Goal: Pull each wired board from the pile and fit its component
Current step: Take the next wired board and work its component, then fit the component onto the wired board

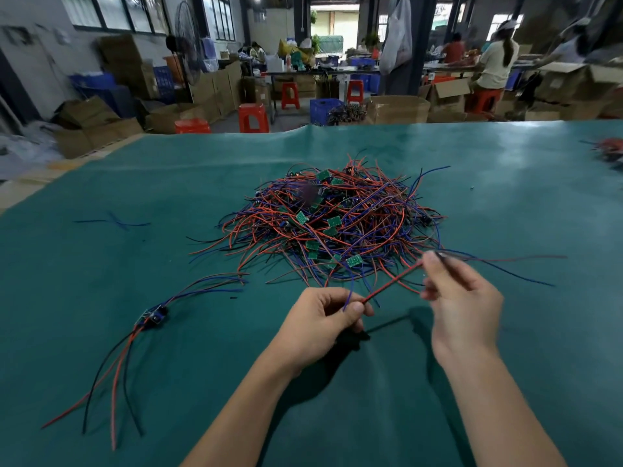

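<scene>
Head view: hands (397,308) before pile (333,224)

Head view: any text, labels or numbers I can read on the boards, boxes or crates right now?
None can be read.
Small green circuit boards in the wire pile: markings too small and blurred.
Brown cardboard boxes behind the table: no legible print.
Blue plastic crate: no legible print.

A big tangled pile (332,227) of red, blue and black wires with small green boards sits mid-table. Left of it lies one wired board (152,316) apart, leads splayed. A red wire (391,284) stretches taut, lifted just before the pile
</scene>
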A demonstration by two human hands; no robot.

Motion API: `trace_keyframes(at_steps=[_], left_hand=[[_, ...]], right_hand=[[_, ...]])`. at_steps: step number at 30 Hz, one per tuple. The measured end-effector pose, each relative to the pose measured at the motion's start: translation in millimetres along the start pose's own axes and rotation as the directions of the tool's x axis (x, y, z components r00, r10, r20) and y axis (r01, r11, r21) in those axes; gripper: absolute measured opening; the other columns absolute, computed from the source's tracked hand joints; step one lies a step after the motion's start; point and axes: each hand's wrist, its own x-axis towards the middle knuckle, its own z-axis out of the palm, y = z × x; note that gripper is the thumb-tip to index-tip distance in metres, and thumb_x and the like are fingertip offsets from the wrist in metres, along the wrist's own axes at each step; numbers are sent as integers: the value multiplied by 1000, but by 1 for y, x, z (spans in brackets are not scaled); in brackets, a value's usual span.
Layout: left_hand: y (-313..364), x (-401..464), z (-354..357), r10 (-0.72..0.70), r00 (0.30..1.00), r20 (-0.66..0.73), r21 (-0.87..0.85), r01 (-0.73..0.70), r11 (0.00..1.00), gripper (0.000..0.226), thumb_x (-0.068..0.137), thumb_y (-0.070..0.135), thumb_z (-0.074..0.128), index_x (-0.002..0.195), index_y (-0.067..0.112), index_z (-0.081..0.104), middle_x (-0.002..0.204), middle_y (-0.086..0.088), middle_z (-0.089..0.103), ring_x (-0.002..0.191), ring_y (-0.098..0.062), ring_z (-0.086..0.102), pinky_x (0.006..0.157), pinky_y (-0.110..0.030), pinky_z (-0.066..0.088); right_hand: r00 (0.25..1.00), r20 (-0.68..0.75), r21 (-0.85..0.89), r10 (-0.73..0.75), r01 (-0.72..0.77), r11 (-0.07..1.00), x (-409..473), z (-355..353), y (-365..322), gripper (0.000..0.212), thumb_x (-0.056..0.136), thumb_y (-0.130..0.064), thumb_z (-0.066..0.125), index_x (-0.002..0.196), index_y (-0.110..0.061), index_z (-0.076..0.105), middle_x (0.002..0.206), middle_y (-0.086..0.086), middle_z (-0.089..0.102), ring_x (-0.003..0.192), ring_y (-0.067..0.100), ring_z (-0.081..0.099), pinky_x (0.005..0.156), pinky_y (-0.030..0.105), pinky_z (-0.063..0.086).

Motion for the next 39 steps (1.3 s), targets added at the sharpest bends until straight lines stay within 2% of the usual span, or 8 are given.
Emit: trace_keyframes(at_steps=[4,11,14,18,21,27,35,39], left_hand=[[-2,0,-2,-40,996,-85,-40,37,999,22,98,1,58,93,11,76,79,-2,75,69,-7,65,67,-18,47],[-4,12,-12,31,877,-479,-180,-133,975,55,82,-31,38,93,12,71,84,-1,74,81,-10,68,77,-24,57],[-5,10,-25,74,801,-594,-146,-198,969,30,96,-9,53,97,14,72,90,0,75,84,-10,68,73,-24,57],[-5,5,-18,55,959,-277,-265,-131,955,20,96,29,65,95,14,79,94,-8,77,85,-15,69,72,-25,57],[-5,4,-1,26,992,-123,-294,-61,954,14,88,25,75,94,13,79,92,-10,75,84,-19,65,77,-28,56],[6,4,-9,-150,954,-260,-506,-2,863,21,91,24,64,85,8,75,75,-10,67,62,-15,61,60,-22,55],[31,-16,-92,-20,806,-592,-47,-10,999,35,101,30,57,74,15,73,65,8,66,58,-6,54,45,-18,40],[19,-61,-163,77,650,-756,310,252,917,41,76,68,56,88,34,74,65,15,64,63,-14,58,67,-34,51]], right_hand=[[962,-163,355,219,-150,923,18,-28,-25,15,94,-15,69,81,-21,65,69,-3,71,54,3,55,51,13,41],[918,244,223,313,-368,903,5,-10,-22,16,75,-26,73,86,-15,70,68,-4,66,50,3,54,44,14,40],[872,426,32,242,-282,959,-9,4,-11,21,67,-26,79,81,-12,75,66,4,65,50,10,51,44,19,40],[875,474,-256,100,28,966,-21,13,13,17,72,-19,87,88,-16,80,64,1,63,52,11,47,48,24,41],[841,540,-471,-27,328,819,-26,18,28,23,84,-12,80,100,-28,80,74,-3,70,69,8,60,68,29,51],[811,585,-524,22,357,773,-26,21,27,44,75,-32,72,119,-36,74,86,-15,59,84,1,60,77,11,40],[806,588,-803,76,569,174,-20,17,39,59,98,-26,50,154,-40,37,164,-6,26,135,24,24,114,37,22],[812,562,-826,160,560,58,-20,22,42,61,105,-36,35,159,-46,10,170,-6,10,143,28,21,114,46,23]])
